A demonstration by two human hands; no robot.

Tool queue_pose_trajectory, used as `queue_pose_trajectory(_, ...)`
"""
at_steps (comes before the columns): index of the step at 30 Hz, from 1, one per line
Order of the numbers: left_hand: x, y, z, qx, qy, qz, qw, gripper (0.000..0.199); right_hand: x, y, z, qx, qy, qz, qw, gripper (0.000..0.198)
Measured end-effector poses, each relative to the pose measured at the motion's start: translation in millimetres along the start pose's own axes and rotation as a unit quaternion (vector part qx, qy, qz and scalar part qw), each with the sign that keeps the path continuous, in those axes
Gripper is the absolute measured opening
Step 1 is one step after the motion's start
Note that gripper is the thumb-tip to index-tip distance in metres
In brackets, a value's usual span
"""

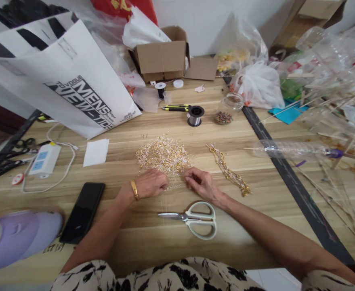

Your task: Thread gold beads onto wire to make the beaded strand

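Note:
My left hand [153,182], with a gold bracelet [134,190] at the wrist, is closed, fingertips pinched at one end of a thin beaded chain [175,186]. The chain runs along the tabletop to my right hand [199,182], whose fingers are curled and pinched near its other end. What lies inside the fingertips is too small to see clearly. Just beyond both hands spreads a loose pile of gold and clear beaded pieces [163,153]. White-handled scissors [192,218] lie closer to me, blades pointing left. Finished-looking gold chains [229,171] rest in a bundle to the right.
Farther back are a wire spool [196,116], a yellow-black cutter [175,108] and a glass jar of beads [229,109]. A phone [82,212], a power strip [45,160] and a large paper bag [83,81] occupy the left. Sticks and plastic bottles [298,149] crowd the right.

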State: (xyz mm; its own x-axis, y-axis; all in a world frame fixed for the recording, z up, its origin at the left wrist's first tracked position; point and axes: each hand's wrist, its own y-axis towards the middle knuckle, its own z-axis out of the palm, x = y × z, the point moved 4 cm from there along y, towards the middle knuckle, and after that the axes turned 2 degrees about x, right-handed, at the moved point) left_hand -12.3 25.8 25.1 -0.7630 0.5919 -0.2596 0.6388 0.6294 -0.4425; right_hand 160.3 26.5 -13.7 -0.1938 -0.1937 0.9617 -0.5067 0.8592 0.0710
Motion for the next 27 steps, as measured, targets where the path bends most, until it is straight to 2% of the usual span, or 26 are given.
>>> queue_pose_trajectory(4, -0.6, -3.3, -0.4, -0.003, -0.022, 0.017, 1.000, 0.013, -0.4, 0.1, 0.8, 0.009, -0.004, -0.007, 1.000, 0.010)
queue_pose_trajectory(7, -1.2, -4.2, -4.3, -0.007, -0.019, 0.006, 1.000, 0.013, -2.3, -0.3, 1.5, 0.013, -0.004, -0.008, 1.000, 0.011)
queue_pose_trajectory(15, -7.4, 8.5, -13.7, -0.113, -0.007, -0.017, 0.993, 0.016, -2.7, -0.6, 1.6, 0.014, -0.013, -0.009, 1.000, 0.011)
queue_pose_trajectory(27, -13.9, 14.8, -4.4, -0.119, 0.032, -0.045, 0.991, 0.013, -3.1, -0.9, 2.4, 0.018, -0.010, -0.008, 1.000, 0.011)
